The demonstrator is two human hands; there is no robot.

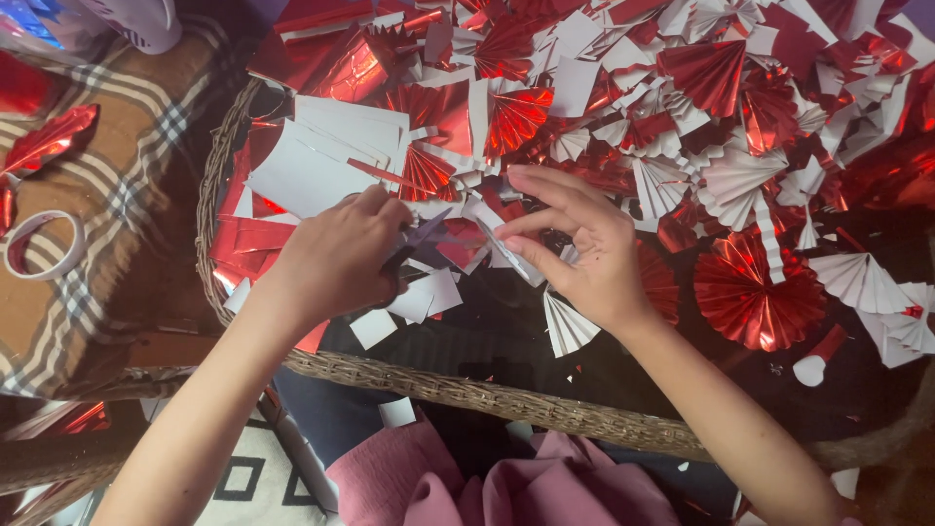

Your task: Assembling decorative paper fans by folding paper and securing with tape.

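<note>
My left hand (336,258) is closed around a dark pair of scissors (421,239) whose blades point right, over a wicker tray. My right hand (575,244) pinches a small white and red paper strip (513,261) just right of the blades, fingers bent. Loose white paper offcuts (426,295) lie under both hands. A small pleated white fan (568,328) rests below my right wrist.
The round wicker tray (467,392) holds a heap of red foil and white pleated fans (682,97). A full red foil rosette (755,292) lies at right. A tape roll (39,245) sits on the plaid cloth (136,185) at left. Pink fabric (506,487) is at the bottom.
</note>
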